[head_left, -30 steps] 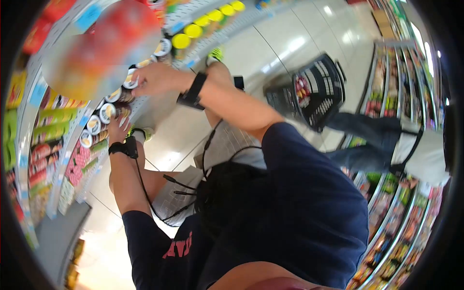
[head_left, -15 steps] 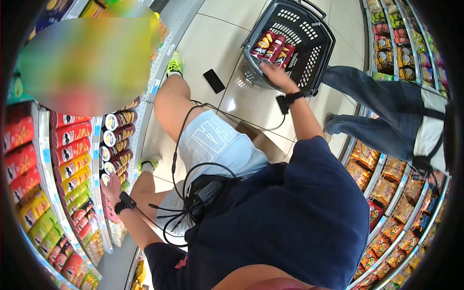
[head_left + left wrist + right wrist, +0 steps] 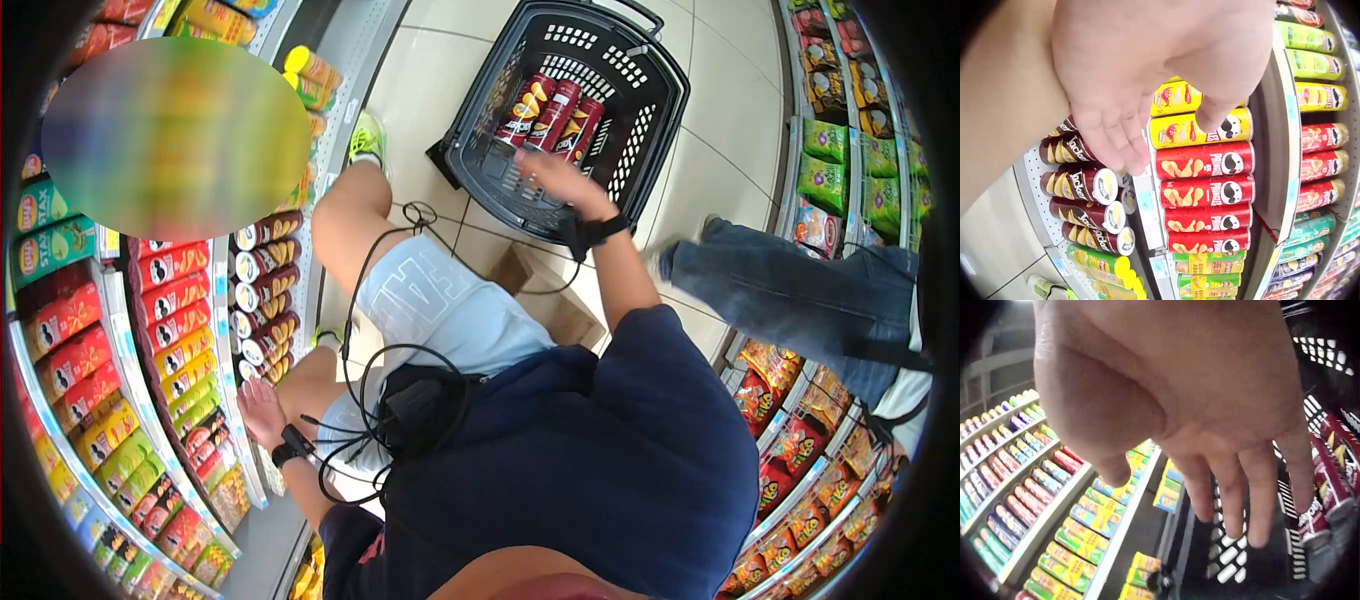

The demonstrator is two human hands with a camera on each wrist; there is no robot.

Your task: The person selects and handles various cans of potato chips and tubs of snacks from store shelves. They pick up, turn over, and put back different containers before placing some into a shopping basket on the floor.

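Note:
My right hand point(image 3: 562, 180) hangs over the near end of a black shopping basket point(image 3: 480, 180), fingers extended and holding nothing. Three dark red Jacker chip cans point(image 3: 552, 118) lie side by side in that basket, just beyond the fingertips. In the right wrist view the loosely spread fingers point(image 3: 1229, 500) point down in front of the basket's slotted wall. My left hand point(image 3: 262, 412) is beside the shelf, at the near end of a row of brown Jacker cans point(image 3: 265, 297). The left wrist view shows its straight fingers point(image 3: 1116, 134) overlapping those cans, gripping none.
Stacked Pringles cans point(image 3: 1207, 192) fill the neighbouring shelf section. A cardboard box point(image 3: 560, 310) stands on the floor by my leg. Black cables point(image 3: 400, 410) loop over my lap. Another person's jeans point(image 3: 790, 300) show at right, before shelves of snack bags point(image 3: 795, 450).
My right hand has gone from the shelf cans to the basket. The basket has shifted towards the shelf, largely covering the phone on the floor. My left hand has come off the cans.

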